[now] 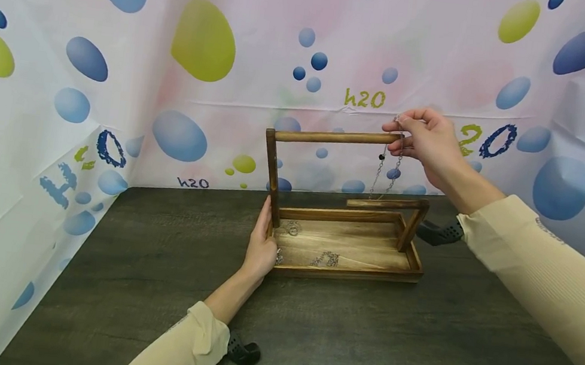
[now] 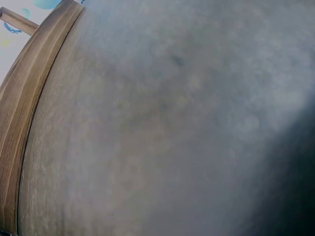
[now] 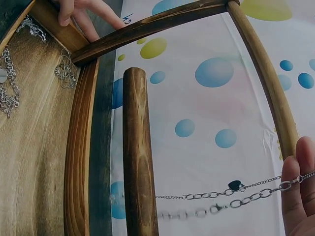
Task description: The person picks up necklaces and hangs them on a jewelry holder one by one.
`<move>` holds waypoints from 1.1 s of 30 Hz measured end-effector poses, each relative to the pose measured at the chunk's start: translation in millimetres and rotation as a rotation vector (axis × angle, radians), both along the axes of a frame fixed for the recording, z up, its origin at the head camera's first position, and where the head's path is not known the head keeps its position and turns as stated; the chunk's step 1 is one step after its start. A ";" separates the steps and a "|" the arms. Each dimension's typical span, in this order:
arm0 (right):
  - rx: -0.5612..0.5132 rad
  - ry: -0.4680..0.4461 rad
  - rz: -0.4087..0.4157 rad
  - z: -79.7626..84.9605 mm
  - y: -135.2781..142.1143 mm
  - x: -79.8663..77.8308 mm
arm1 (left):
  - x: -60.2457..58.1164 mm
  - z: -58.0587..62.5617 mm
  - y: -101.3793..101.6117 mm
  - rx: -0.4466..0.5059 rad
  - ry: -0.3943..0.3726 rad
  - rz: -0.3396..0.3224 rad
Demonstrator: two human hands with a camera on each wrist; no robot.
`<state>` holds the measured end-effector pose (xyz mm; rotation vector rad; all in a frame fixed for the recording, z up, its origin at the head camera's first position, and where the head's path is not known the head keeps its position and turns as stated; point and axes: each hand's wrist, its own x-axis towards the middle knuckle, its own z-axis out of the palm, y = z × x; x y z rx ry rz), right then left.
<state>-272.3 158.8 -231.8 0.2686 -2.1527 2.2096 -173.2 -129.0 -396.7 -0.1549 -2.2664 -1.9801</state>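
A wooden jewellery stand (image 1: 347, 273) has a tray base and two posts, each with a sideways bar. My left hand (image 1: 261, 254) holds the tray's left end, its thumb over the end wall in the right wrist view. My right hand (image 1: 429, 144) pinches a silver chain (image 3: 258, 194) at the free end of the taller bar (image 1: 335, 137). From my fingers the chain hangs in two strands, with a black heart charm (image 3: 235, 185) on one. The strands reach down to the lower bar (image 1: 382, 204), which hides part of them in the right wrist view.
Several silver chains (image 1: 328, 259) lie in the tray. The stand is on a dark tabletop (image 1: 161, 288), with a patterned sheet (image 1: 266, 29) behind it and at the sides. The left wrist view shows mostly blurred tabletop and the tray's side (image 2: 34, 108).
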 end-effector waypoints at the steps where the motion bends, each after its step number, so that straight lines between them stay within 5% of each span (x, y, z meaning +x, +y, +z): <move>1: -0.004 -0.004 0.001 0.3 -0.4 -0.4 | -0.3 0.0 -0.1 -0.001 -0.001 0.000; 33: 0.002 -0.015 0.060 -0.2 -29.2 2.8 | 0.8 0.6 -1.4 -0.007 -0.003 -0.022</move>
